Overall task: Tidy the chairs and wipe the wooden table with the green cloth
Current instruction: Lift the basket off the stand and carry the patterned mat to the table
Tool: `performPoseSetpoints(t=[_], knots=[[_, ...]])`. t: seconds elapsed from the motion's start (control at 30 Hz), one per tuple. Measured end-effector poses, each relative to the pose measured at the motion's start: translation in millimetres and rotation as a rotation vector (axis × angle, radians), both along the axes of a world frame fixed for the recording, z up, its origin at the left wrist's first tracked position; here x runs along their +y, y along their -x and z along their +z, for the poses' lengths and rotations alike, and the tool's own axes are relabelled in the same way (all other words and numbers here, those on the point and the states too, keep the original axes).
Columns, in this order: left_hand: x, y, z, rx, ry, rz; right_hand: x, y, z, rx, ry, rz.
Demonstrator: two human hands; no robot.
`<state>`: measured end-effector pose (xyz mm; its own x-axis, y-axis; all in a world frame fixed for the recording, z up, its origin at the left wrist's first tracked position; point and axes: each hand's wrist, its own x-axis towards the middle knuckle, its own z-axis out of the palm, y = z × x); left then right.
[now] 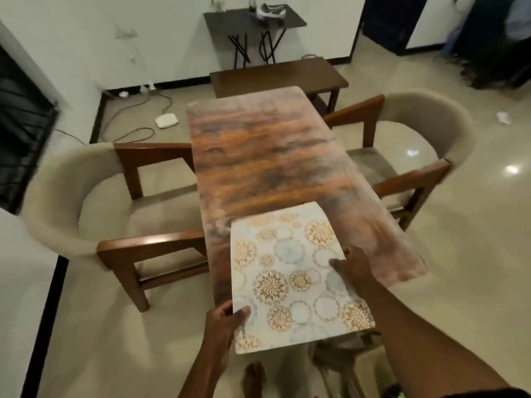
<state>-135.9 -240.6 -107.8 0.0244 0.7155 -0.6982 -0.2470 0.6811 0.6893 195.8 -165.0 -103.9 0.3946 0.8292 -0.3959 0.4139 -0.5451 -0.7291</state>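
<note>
The left hand (227,320) pinches the near left edge of the patterned mat (296,280), thumb on top, fingers curled beneath; the right hand (355,265) lies on the mat's right edge, fingers mostly straight, though blur hides whether the thumb hooks under. The mat lies on the near end of the table (264,156) and overhangs its edge; judging by that, clearing it comes before wiping. Lift both sides level so crumbs stay on it; set it well aside. The green cloth is not in view (perhaps behind the camera); the left chair (86,196) and right chair (416,133) stand out from the table, not yet tucked in.
</note>
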Motion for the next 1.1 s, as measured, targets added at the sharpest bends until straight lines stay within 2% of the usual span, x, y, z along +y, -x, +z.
performPoseSetpoints(t=[0.1,0.2,0.27,0.47,0.6,0.63,0.8,0.93,1.1], knots=[[17,29,-7,-0.045,0.076,0.009,3,14,-13,-0.047,-0.032,0.055],[39,39,-12,0.008,0.127,0.008,5,15,-32,-0.129,-0.041,0.107],[53,36,-12,0.048,0.160,-0.005,12,14,-29,-0.113,-0.047,0.137],[102,9,-11,0.170,0.056,0.017,60,-7,-8,-0.133,-0.083,0.225],[156,0,-13,0.306,-0.041,0.141,110,-47,-29,-0.247,-0.245,0.069],[172,1,-16,0.342,-0.065,0.179,125,-58,-24,-0.246,-0.228,0.042],[253,13,-8,0.518,-0.141,0.360,223,-132,-1,-0.298,-0.333,0.034],[313,33,-30,0.583,-0.130,0.389,293,-176,-21,-0.302,-0.223,0.028],[380,42,-83,0.721,-0.146,0.340,361,-201,-91,-0.289,-0.169,-0.006]])
